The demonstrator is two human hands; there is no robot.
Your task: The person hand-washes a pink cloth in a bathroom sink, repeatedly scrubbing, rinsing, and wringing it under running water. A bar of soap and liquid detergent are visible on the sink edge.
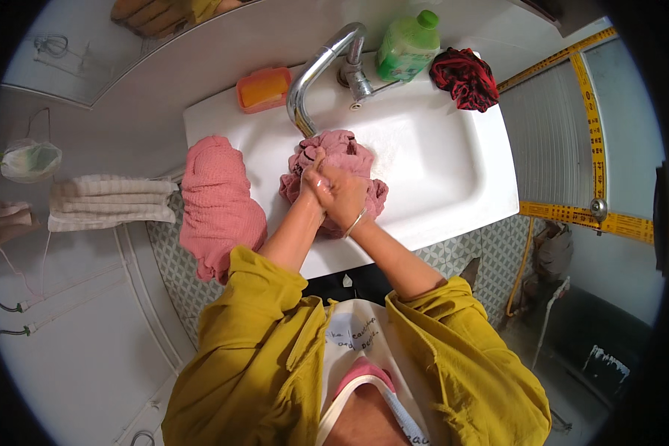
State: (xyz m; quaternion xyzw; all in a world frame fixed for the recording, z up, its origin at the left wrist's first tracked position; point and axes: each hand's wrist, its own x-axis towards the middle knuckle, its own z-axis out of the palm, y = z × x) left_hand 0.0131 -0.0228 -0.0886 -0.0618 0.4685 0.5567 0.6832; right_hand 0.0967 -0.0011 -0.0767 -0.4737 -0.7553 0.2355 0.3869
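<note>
Both my hands are pressed together over a bunched, wet-looking pink cloth (348, 150) on the left part of the white washbasin (435, 150). My left hand (311, 179) lies against my right hand (345, 192), which has its fingers curled and partly covers it. Wet skin shines where the two meet. Whether any cloth is pinched between them is hidden. A thin bangle circles my right wrist. Just above the cloth hangs the end of the curved chrome faucet (312, 78); I cannot make out running water.
A folded pink textured cloth (217, 206) drapes over the basin's left edge. Along the back rim stand an orange soap box (263, 89) and a green-capped detergent bottle (410, 47). A red-and-black cloth (465, 80) lies at the back right corner. A beige towel (111, 202) hangs at left.
</note>
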